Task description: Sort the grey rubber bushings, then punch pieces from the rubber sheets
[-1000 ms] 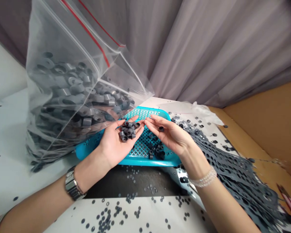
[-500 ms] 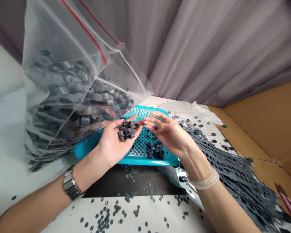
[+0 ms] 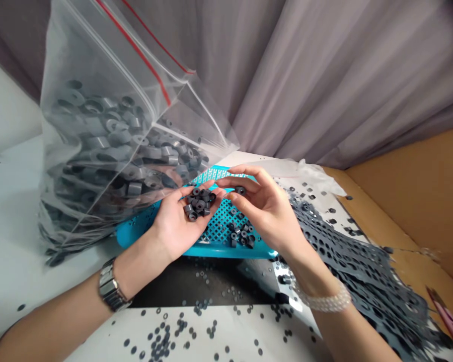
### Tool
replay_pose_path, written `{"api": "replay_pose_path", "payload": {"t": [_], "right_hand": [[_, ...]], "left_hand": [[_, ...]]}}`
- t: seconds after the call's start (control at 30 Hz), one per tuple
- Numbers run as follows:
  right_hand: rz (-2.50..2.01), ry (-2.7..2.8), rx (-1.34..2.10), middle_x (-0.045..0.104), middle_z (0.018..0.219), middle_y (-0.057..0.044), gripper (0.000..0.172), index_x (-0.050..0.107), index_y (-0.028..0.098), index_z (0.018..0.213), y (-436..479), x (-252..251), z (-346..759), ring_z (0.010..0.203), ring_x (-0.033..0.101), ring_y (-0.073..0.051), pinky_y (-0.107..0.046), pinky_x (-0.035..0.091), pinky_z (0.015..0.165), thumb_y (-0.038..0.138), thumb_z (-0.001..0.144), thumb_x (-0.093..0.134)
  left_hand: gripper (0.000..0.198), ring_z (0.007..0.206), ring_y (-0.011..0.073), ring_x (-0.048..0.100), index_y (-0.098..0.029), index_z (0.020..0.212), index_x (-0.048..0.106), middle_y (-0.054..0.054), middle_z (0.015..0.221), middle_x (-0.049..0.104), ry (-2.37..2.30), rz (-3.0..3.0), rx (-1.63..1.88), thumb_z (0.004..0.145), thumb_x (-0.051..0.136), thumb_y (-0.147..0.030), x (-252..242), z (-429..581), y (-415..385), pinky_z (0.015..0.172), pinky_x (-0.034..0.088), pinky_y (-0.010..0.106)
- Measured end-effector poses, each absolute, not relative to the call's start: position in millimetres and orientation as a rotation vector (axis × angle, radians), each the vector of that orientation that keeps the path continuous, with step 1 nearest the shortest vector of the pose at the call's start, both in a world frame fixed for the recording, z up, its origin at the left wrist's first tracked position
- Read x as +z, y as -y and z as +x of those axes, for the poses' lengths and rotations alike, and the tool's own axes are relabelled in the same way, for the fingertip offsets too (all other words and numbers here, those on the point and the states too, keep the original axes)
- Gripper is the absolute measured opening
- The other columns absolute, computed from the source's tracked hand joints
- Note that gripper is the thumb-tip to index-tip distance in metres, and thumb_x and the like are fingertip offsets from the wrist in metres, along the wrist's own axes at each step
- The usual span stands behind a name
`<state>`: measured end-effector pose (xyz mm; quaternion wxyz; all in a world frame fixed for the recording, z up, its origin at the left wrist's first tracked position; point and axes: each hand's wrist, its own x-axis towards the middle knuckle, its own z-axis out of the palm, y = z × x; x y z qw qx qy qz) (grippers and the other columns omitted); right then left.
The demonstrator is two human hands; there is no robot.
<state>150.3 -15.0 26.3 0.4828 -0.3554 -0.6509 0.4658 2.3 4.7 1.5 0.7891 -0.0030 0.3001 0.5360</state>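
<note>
My left hand (image 3: 179, 223) is cupped, palm up, with a small pile of dark grey ring-shaped bushings (image 3: 199, 205) in it. Close to its fingertips, on the right, is my right hand (image 3: 270, 208), fingers bent and thumb reaching toward the left fingers. One dark bushing (image 3: 240, 190) shows in the hollow between the right thumb and fingers. Beneath both hands sits a turquoise lattice basket (image 3: 211, 250), where several more bushings (image 3: 243, 235) lie at the right. My right hand covers part of the basket.
A large clear zip bag (image 3: 98, 151) full of grey rings stands at the left, overlapping the basket. Perforated dark sheets (image 3: 362, 276) are heaped at the right, beside a cardboard wall (image 3: 411, 191). Small dark discs (image 3: 162, 342) are scattered in front. A grey curtain (image 3: 305, 75) hangs behind.
My right hand has turned and its thumb has come round toward the left fingers. The bushing in it has shifted slightly up. My left hand and its pile stay nearly still.
</note>
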Motion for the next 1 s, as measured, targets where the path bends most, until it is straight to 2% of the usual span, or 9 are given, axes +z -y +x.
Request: {"api": "replay_pose_path", "payload": {"t": [0.1,0.17,0.3,0.37,0.47,0.6,0.67,0.83,1.0], "right_hand": [[-0.886,1.597,1.102,0.066,0.108,-0.004,0.024,0.048,0.025,0.112,15.6,24.4,148.4,0.112,0.060,-0.018,-0.037,0.050,0.096,0.021,0.088,0.052],[-0.943,1.643,1.025,0.067,0.108,-0.005,0.026,0.047,0.025,0.114,13.8,24.9,152.2,0.108,0.062,-0.018,-0.036,0.052,0.092,0.022,0.089,0.051],[-1.329,1.811,0.559,0.069,0.106,-0.007,0.033,0.049,0.022,0.122,0.3,27.1,186.3,0.098,0.065,-0.022,-0.042,0.049,0.090,0.024,0.088,0.051],[-1.573,1.860,0.330,0.070,0.103,-0.009,0.036,0.051,0.022,0.123,-9.6,25.5,212.8,0.097,0.066,-0.026,-0.049,0.047,0.090,0.025,0.086,0.053],[-1.786,1.932,0.397,0.071,0.099,-0.013,0.038,0.054,0.019,0.121,-22.0,18.9,245.2,0.096,0.066,-0.031,-0.051,0.048,0.087,0.029,0.085,0.056],[-1.775,1.928,0.400,0.068,0.110,-0.016,0.042,0.055,0.018,0.124,-25.5,14.5,250.1,0.104,0.064,-0.031,-0.051,0.048,0.090,0.037,0.086,0.055],[-1.680,1.918,0.365,0.067,0.112,-0.014,0.039,0.057,0.018,0.122,-20.8,18.9,236.8,0.105,0.063,-0.029,-0.049,0.048,0.091,0.036,0.088,0.053],[-1.354,2.061,0.363,0.069,0.108,-0.008,0.022,0.066,0.019,0.106,1.3,36.8,189.7,0.096,0.065,-0.022,-0.040,0.050,0.086,0.024,0.087,0.055],[-1.170,2.222,0.356,0.066,0.097,-0.004,0.015,0.065,0.020,0.096,10.4,33.6,168.1,0.092,0.061,-0.017,-0.032,0.047,0.082,0.013,0.085,0.057]], "left_hand": [[0.026,0.071,0.0205,0.069,-0.010,0.100,0.062,0.010,0.075,0.068,-0.667,0.008,1.156,0.086,0.040,-0.012,1.1,2.2,-4.9,0.069,0.060,0.034],[0.029,0.078,0.0227,0.069,-0.007,0.107,0.060,0.013,0.082,0.069,-0.664,0.005,1.155,0.087,0.040,-0.012,2.2,2.3,-4.8,0.072,0.060,0.035],[0.040,0.107,0.0329,0.062,0.000,0.122,0.052,0.027,0.112,0.062,-0.620,-0.041,1.151,0.086,0.040,-0.011,6.4,3.1,-3.8,0.082,0.058,0.040],[0.043,0.114,0.0356,0.058,0.001,0.126,0.049,0.030,0.121,0.056,-0.601,-0.058,1.143,0.086,0.040,-0.011,7.6,3.3,-3.2,0.083,0.058,0.041],[0.045,0.116,0.0363,0.056,0.000,0.129,0.046,0.031,0.126,0.053,-0.580,-0.069,1.110,0.086,0.041,-0.011,6.9,3.1,-2.7,0.086,0.057,0.042],[0.046,0.117,0.0362,0.055,0.002,0.130,0.046,0.031,0.125,0.053,-0.552,-0.051,1.053,0.086,0.041,-0.012,5.4,2.7,-1.7,0.089,0.055,0.042],[0.046,0.117,0.0364,0.055,0.002,0.130,0.046,0.030,0.124,0.055,-0.541,-0.028,1.028,0.087,0.040,-0.013,5.5,2.7,-0.9,0.090,0.054,0.042],[0.044,0.112,0.0352,0.059,0.003,0.127,0.049,0.027,0.113,0.062,-0.558,0.030,1.001,0.089,0.037,-0.015,6.2,3.0,-1.0,0.089,0.055,0.042],[0.042,0.099,0.0309,0.066,0.001,0.125,0.052,0.020,0.095,0.069,-0.627,0.084,0.988,0.090,0.036,-0.017,5.1,2.9,-3.2,0.083,0.057,0.041]]}}
